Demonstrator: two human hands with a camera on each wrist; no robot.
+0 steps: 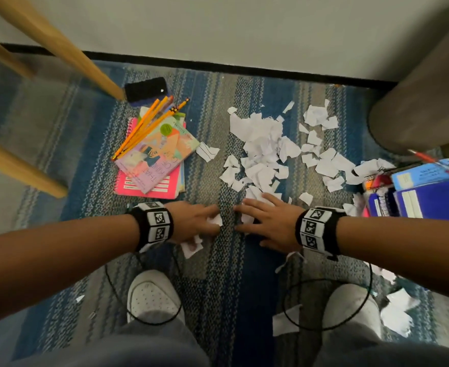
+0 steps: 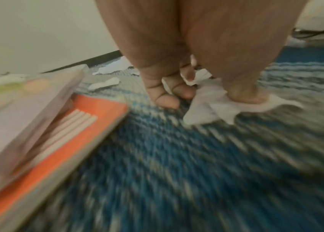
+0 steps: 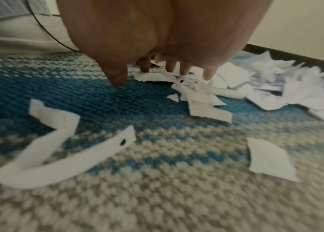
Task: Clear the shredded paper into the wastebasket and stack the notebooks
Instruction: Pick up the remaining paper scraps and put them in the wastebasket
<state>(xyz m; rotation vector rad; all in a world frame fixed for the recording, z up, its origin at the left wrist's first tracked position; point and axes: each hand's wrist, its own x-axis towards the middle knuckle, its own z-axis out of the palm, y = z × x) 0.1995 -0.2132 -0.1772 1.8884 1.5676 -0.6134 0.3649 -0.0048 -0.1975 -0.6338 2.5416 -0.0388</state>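
Torn white paper scraps lie heaped on the blue-and-grey carpet ahead of me. My left hand is low on the carpet, its curled fingers and thumb pinching a few crumpled scraps. Just right of it, my right hand rests with fingers spread and straight, their tips touching the near edge of the heap. A pink spiral notebook lies at the left under a pastel book and yellow pencils. Blue notebooks lie at the right.
A tall grey round bin stands at the far right by the wall. Wooden furniture legs slant in at the left, with a black phone-like block beside them. My white shoes, black cables and loose scraps lie near.
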